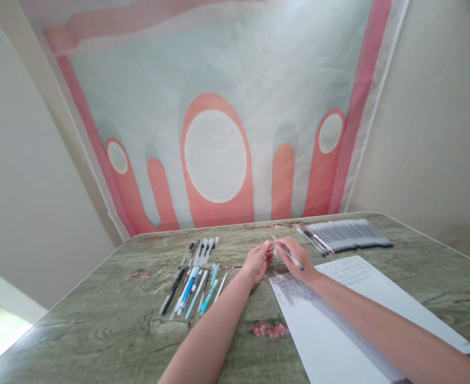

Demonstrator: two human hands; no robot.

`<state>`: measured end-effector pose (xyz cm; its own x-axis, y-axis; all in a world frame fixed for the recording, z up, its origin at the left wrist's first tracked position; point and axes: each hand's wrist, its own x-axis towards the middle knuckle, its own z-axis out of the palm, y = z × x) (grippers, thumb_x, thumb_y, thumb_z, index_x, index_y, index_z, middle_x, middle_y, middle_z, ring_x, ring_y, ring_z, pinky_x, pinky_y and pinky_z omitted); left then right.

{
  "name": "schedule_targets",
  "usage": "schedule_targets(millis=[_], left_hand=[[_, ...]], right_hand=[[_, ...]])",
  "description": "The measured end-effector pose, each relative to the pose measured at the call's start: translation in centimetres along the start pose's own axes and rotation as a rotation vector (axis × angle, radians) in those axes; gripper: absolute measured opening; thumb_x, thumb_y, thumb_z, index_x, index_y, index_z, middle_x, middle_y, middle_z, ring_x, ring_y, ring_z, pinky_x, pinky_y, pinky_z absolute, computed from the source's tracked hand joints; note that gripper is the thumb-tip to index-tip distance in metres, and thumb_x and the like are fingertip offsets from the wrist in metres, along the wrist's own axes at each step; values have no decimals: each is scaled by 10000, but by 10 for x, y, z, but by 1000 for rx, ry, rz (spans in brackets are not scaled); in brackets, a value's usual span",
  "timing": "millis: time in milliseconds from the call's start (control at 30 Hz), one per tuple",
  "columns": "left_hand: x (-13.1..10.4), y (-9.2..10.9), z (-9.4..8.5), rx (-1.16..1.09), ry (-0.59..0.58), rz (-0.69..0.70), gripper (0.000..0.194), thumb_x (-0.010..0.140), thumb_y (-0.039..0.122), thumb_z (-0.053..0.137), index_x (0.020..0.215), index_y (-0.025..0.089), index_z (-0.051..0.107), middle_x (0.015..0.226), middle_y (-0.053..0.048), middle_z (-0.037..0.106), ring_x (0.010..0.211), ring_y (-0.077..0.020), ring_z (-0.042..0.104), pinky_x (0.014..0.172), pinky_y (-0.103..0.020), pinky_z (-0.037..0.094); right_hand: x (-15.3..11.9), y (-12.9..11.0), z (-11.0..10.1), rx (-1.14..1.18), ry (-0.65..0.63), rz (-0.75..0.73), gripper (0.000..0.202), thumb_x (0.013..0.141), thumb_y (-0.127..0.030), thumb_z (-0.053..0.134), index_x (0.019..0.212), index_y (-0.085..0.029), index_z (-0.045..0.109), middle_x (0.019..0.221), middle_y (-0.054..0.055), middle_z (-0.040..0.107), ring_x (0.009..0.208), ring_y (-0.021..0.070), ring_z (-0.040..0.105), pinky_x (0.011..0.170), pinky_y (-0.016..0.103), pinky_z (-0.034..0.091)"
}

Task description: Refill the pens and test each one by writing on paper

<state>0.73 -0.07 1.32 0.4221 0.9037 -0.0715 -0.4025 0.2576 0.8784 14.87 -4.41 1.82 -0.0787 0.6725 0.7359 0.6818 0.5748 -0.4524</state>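
Note:
My right hand (299, 258) holds a clear pen with a dark end (293, 258), its tip pointing up and away to the left. Close beside it, my left hand (260, 260) has its fingers curled together near the pen's tip; what they hold, if anything, is too small to tell. Both hands are above the far middle of the table. Under my right forearm lies a large white sheet (326, 330) with rows of handwriting along its upper part.
A long row of clear pens (347, 235) lies at the back right. Left of my hands are several mixed pens (187, 290) in blue, black and teal, with clear caps (206, 251) behind them. A patterned cloth (215, 64) hangs beyond the wood-grain table (111, 320).

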Motion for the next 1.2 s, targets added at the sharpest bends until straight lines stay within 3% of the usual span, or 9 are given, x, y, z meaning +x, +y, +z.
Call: schedule_targets(millis=[167, 367, 533, 800, 1000, 1200], left_hand=[[5, -10, -1, 359, 114, 181, 222, 674, 201, 640, 879, 130, 594, 667, 2, 575, 536, -59, 475, 531, -178, 379], [7, -14, -3, 282, 199, 215, 150, 691, 127, 599, 837, 137, 566, 713, -9, 583, 587, -81, 518, 570, -194, 414], [6, -16, -3, 193, 186, 175, 174, 659, 93, 632, 812, 140, 564, 703, -12, 599, 561, -78, 522, 590, -203, 415], [8, -18, -4, 238, 269, 201, 211, 639, 112, 661, 835, 131, 583, 803, -55, 622, 689, -118, 567, 704, -246, 442], [4, -14, -3, 90, -37, 74, 297, 653, 222, 672, 914, 113, 585, 788, -67, 647, 650, -129, 593, 648, -246, 461], [5, -5, -7, -130, 104, 46, 290, 685, 124, 643, 948, 129, 519, 768, -66, 648, 716, -149, 625, 645, -248, 485]], right_hand=[[0, 24, 2, -84, -49, 111, 231, 843, -285, 415, 1012, -212, 554, 924, 56, 617, 901, 198, 555, 804, 347, 438], [-3, 40, 15, -106, -191, -4, 373, 740, -236, 560, 1108, -180, 532, 990, 92, 602, 959, 213, 531, 816, 361, 436], [-5, 46, 23, -90, -217, -58, 294, 748, -221, 549, 1038, -183, 578, 919, 77, 632, 877, 202, 562, 765, 345, 460], [-3, 35, 14, -83, -182, -72, 323, 749, -241, 555, 1069, -198, 556, 968, 67, 621, 898, 226, 537, 776, 395, 456], [-1, 22, 10, -94, -157, -213, 360, 764, -205, 531, 1123, -238, 522, 1015, 54, 607, 959, 245, 503, 826, 445, 432], [3, 6, 3, -77, -114, -245, 360, 818, -251, 468, 1177, -232, 474, 1067, 74, 573, 991, 237, 496, 858, 441, 416]])
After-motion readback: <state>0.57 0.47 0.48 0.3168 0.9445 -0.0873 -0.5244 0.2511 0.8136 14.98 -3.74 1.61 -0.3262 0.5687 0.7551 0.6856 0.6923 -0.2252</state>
